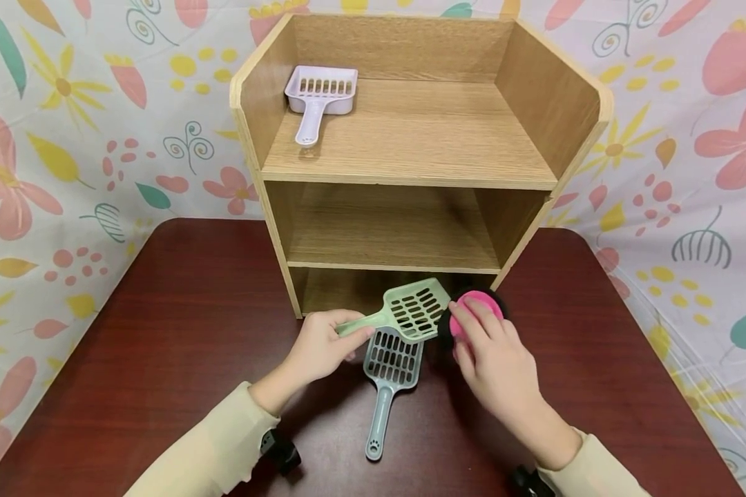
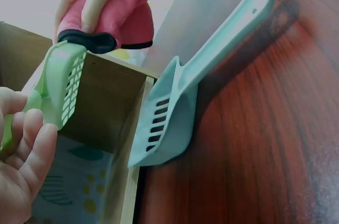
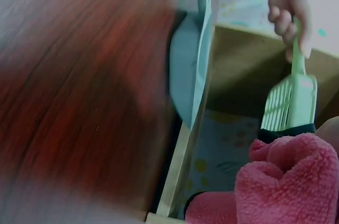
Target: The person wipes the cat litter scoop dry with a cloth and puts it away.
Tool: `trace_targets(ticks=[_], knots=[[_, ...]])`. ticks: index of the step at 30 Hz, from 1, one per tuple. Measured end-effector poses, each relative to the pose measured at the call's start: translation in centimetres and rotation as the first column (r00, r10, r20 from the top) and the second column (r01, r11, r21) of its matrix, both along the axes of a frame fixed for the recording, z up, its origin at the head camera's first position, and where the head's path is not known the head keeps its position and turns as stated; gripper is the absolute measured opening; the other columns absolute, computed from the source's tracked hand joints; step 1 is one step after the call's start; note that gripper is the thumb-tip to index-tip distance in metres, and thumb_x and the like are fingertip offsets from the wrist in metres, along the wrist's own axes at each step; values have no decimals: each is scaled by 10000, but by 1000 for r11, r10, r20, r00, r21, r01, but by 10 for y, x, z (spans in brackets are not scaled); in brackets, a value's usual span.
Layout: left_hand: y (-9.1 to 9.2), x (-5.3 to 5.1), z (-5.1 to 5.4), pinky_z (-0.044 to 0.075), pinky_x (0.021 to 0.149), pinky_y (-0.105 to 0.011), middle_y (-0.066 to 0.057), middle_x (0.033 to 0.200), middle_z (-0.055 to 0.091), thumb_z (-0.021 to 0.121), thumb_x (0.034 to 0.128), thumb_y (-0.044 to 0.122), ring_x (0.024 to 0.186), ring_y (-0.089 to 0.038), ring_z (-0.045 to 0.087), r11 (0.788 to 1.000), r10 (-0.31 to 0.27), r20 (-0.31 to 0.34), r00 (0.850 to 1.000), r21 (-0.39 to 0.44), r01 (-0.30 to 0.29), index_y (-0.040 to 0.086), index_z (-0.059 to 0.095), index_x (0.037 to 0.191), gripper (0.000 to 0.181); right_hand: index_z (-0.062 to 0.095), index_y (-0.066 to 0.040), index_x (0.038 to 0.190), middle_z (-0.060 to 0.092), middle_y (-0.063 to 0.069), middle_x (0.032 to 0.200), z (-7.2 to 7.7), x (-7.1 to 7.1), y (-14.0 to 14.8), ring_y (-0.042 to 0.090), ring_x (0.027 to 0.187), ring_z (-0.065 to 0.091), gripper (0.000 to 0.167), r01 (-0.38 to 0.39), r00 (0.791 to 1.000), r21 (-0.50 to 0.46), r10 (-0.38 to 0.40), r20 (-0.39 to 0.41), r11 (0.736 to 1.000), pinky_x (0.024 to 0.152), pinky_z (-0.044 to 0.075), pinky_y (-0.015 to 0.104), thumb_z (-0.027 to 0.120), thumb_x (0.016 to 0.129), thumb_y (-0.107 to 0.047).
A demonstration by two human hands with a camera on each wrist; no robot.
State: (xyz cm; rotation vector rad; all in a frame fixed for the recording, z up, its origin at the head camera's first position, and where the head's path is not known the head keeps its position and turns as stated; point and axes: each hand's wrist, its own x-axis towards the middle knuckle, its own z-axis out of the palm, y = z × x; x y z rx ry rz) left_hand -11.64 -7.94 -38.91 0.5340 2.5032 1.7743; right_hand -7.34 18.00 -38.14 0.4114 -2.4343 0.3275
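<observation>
A green slotted litter scoop is held by its handle in my left hand, raised over the table in the head view. My right hand grips a bunched pink fluffy cloth with black edging. The cloth's edge covers the scoop's far rim, as the left wrist view also shows. Below the green scoop, a blue-grey litter scoop lies on the table, its handle toward me. The green scoop hides part of its top end.
A wooden shelf unit stands at the back of the dark red table. On its top level, at the left, sits a lilac scoop with a matching tray under its slotted part. A flower-patterned cloth hangs behind.
</observation>
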Motion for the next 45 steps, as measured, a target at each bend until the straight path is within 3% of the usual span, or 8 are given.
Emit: trace_targets(ticks=[17,21,25,27,32,39,42,45], knots=[[6,1,2,490,444,-243,-206,672,657,690,849,159,459,-66,563,1000,-4,71,997,24,3,32,721,977,183,614,-186,1239,581,82,1241,1,5,-18,349,853,572,455,-79,996,18,80,-46,997,555,505,460,573,787,-165],[-1,-2,-1,482,433,-262,-165,662,657,698,848,177,454,-88,570,999,-3,89,996,36,0,46,727,976,186,592,-168,1265,553,126,1261,1,0,-5,358,956,575,481,-55,998,-74,52,-33,996,584,507,506,590,784,-149],[-9,-4,-2,515,462,-293,-97,673,649,705,844,162,475,-99,577,998,-9,109,994,69,2,28,719,985,196,543,-85,1299,519,143,1303,-1,-3,6,267,1187,505,537,-83,994,-281,99,46,956,894,491,347,645,773,-71],[-14,-4,-2,536,485,-317,-81,680,634,702,843,136,489,-104,577,995,-11,114,993,95,0,5,710,993,199,520,-58,1299,547,101,1253,-2,-3,10,144,1134,522,530,-72,983,-432,138,122,899,928,422,189,665,790,-40],[-22,-1,0,537,480,-375,-2,658,596,700,840,100,493,-97,577,989,5,97,995,147,-19,-4,702,983,177,509,-66,1268,597,-104,1036,-1,-5,15,-20,860,551,387,90,906,-741,254,339,666,748,437,106,614,895,-69],[-21,6,-1,492,434,-277,3,637,607,701,831,61,494,-62,551,983,-100,-21,995,153,101,-17,698,983,171,501,-107,1270,630,-177,967,-2,-10,13,1,871,593,328,282,771,-845,417,482,455,765,485,158,553,951,-164],[-20,8,-2,445,418,-216,-35,608,602,704,827,57,492,-42,517,984,-128,-78,989,110,137,10,707,970,150,519,-188,1232,663,-144,972,-2,-10,14,7,892,609,251,329,689,-908,592,419,260,793,487,164,500,982,-200],[-19,8,-2,452,469,-200,-49,685,648,722,810,66,555,-18,516,989,-132,-158,979,47,141,37,718,952,145,531,-194,1192,683,-58,1042,-1,-9,16,58,957,623,249,359,537,-932,827,167,-45,845,486,191,340,1034,-226]])
